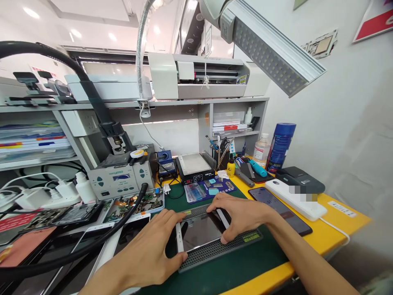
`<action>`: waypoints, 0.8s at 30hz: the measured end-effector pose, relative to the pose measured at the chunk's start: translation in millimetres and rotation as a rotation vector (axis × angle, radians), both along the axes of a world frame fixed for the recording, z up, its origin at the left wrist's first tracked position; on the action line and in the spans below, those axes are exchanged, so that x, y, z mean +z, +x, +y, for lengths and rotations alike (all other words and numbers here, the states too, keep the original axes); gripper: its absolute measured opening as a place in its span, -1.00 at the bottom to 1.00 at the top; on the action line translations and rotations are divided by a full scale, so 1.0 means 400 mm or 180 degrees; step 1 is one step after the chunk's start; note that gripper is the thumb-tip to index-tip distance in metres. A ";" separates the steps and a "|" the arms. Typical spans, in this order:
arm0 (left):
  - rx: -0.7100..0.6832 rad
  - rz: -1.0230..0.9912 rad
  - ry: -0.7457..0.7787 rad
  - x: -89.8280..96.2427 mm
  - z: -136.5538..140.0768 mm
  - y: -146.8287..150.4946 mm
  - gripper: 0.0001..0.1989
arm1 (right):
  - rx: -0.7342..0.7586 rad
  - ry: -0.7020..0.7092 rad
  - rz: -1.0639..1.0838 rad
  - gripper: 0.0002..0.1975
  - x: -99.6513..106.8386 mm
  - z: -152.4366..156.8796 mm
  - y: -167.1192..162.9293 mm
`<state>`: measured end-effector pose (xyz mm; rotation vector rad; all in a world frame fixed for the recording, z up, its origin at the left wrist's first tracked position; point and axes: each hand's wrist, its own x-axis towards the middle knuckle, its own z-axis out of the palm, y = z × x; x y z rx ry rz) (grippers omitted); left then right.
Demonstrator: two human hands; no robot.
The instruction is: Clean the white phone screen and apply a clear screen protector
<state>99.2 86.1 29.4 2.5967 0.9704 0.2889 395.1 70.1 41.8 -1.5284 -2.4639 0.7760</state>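
A white-framed smartphone point(201, 231) with a dark glossy screen lies flat on a grey perforated mat point(211, 250). My left hand point(156, 246) grips the phone's left end, thumb at the near edge and fingers at the far one. At the other end, my right hand point(238, 215) holds the phone between thumb and fingers. Under the mat is a dark green work mat point(215, 276). Right of my right hand rests another dark phone point(281, 211), screen up. Parts of the held phone's ends are covered by my fingers.
A hot plate point(196, 166) and a soldering station point(123, 180) stand behind. A black hose point(123, 225) crosses at left over several phones. A tray of circuit boards point(135, 205) sits left. A white power strip point(294, 200) lies right; an LED lamp point(273, 49) hangs above.
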 end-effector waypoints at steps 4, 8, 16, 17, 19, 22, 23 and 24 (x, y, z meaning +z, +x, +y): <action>-0.0025 0.0036 -0.0044 -0.001 0.004 0.001 -0.38 | -0.0117 -0.0017 -0.0130 -0.20 0.008 -0.010 0.013; -0.0025 0.0022 0.0001 -0.009 0.010 -0.003 -0.38 | -0.0249 -0.0015 -0.0233 -0.21 0.016 -0.015 0.022; 0.0006 0.0034 -0.0003 -0.021 0.015 -0.006 -0.39 | -0.0336 -0.0011 -0.0269 -0.20 0.015 -0.019 0.033; 0.0003 0.0048 -0.0003 -0.022 0.015 -0.007 -0.38 | -0.0324 -0.0022 -0.0257 -0.19 0.015 -0.020 0.034; -0.0005 0.0068 -0.0005 -0.024 0.014 -0.007 -0.38 | -0.0288 -0.0044 -0.0225 -0.18 0.013 -0.019 0.037; -0.0031 0.0075 -0.0016 -0.027 0.015 -0.009 -0.38 | -0.0249 -0.0029 -0.0176 -0.19 0.011 -0.017 0.039; -0.0034 0.0071 -0.0012 -0.028 0.015 -0.010 -0.38 | -0.0242 -0.0025 -0.0169 -0.20 0.010 -0.017 0.040; -0.0039 0.0069 -0.0007 -0.029 0.015 -0.011 -0.38 | -0.0237 -0.0022 -0.0168 -0.21 0.010 -0.016 0.040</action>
